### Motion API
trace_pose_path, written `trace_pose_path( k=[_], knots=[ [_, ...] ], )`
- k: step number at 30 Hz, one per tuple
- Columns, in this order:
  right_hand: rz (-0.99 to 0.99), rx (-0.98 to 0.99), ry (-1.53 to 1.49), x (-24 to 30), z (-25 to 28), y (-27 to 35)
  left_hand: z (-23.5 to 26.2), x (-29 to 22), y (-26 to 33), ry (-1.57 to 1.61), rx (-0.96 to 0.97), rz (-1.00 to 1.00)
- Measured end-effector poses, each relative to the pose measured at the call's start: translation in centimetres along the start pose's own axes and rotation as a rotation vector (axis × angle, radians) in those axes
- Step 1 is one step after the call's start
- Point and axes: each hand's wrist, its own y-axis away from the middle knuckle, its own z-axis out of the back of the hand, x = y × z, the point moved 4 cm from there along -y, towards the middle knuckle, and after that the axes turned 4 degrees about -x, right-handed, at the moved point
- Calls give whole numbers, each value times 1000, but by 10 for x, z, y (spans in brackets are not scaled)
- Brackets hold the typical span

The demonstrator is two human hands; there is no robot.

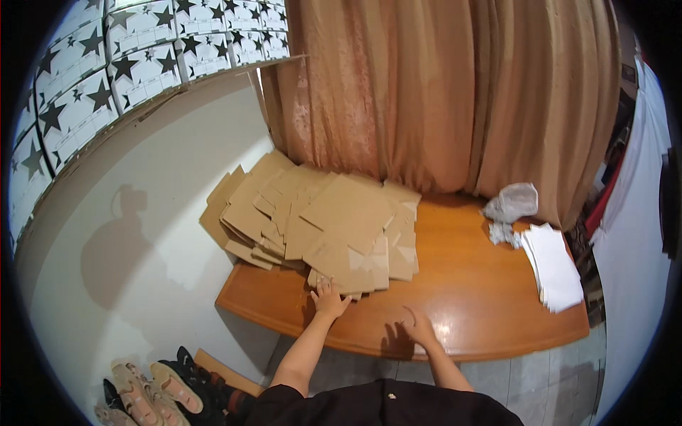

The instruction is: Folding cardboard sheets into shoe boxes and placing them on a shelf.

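A loose heap of flat brown cardboard pieces [348, 213] covers the left part of a wooden table [462, 284]. My left hand [329, 299] lies at the heap's near edge, its fingers spread and the fingertips on the lowest pieces. To the right of the heap, my right hand [420, 329] hovers over the table's front part, fingers apart and nothing visible in it. Its shadow falls on the wood to its left.
A stack of white paper sheets [553, 270] lies at the table's right end, with a clear plastic bag [513, 203] and crumpled grey scraps [504, 235] behind it. Brown curtains [426, 92] hang at the back. Star-printed boxes [142, 71] fill a shelf; shoes [170, 387] stand lower left.
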Motion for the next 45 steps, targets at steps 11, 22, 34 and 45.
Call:
trace_pose_path(
  k=[11,22,34,45],
  knots=[
    [38,121,-167,-18,-37,-125,-22,-3,-64,-148,133,89],
    [-3,276,-233,-15,-60,-136,-23,-8,-82,-233,51,-9],
    [0,-130,-176,-8,-15,-91,102,-5,30,446,-525,-187],
    [-252,-338,-308,21,4,7,136,-7,165,695,-512,-385]
  ],
)
